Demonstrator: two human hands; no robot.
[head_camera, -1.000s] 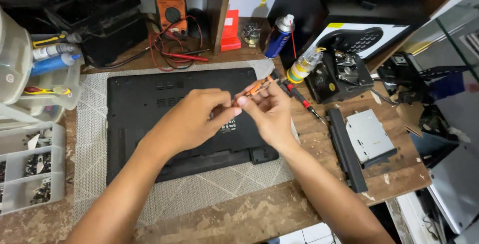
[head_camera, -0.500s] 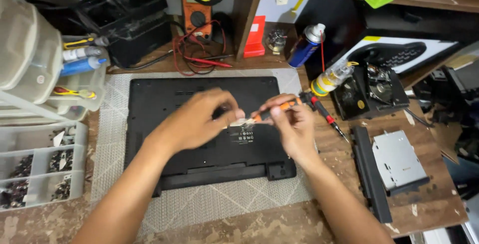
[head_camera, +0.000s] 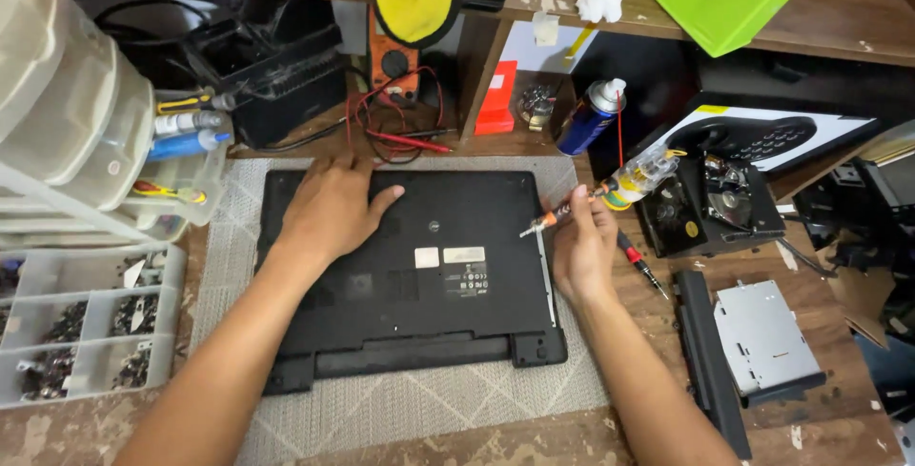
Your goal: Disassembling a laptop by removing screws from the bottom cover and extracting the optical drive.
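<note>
The left hand (head_camera: 329,207) lies flat and open on the upturned black laptop (head_camera: 410,275), which sits on the grey mat (head_camera: 400,409), while the right hand (head_camera: 583,254) grips a small orange-handled screwdriver (head_camera: 551,219) at the laptop's right edge. The laptop looks stiff, fairly heavy and slick, best taken by its two side edges. Two white stickers (head_camera: 448,256) sit mid-panel, and a blue spray can (head_camera: 589,118) stands behind.

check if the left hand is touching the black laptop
Touching. The head view shows the left hand lying palm down, flat on the upturned base of the black laptop, no gap visible.
</note>
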